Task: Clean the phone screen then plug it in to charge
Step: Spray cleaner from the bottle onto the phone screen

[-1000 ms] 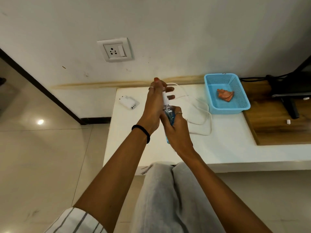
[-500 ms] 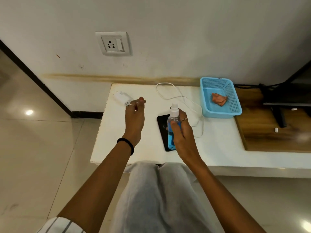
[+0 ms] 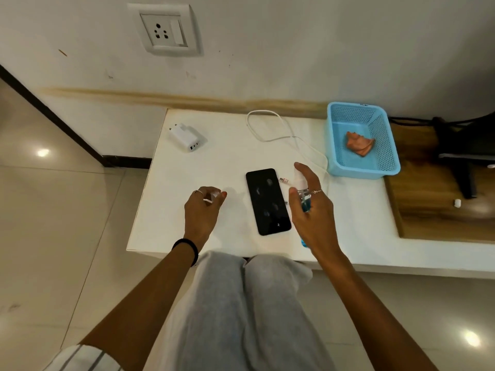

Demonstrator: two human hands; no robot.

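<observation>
Clearly the slim black glass phone [image 3: 268, 201], flat near the desk's front edge, looks slippery and fragile; grip its long edges. Her right hand [image 3: 312, 210] grips a blue spray bottle [image 3: 305, 203]; her left hand [image 3: 202, 210] pinches its small clear cap [image 3: 211, 197].

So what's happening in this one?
A seated person is about to clean a black phone lying screen-up, smudged, on the white table. The right hand grips a small blue spray bottle beside the phone. The left hand pinches a small clear cap, though it is blurred. The white charger brick and white cable lie unconnected, and an orange cloth sits in the blue basket.
</observation>
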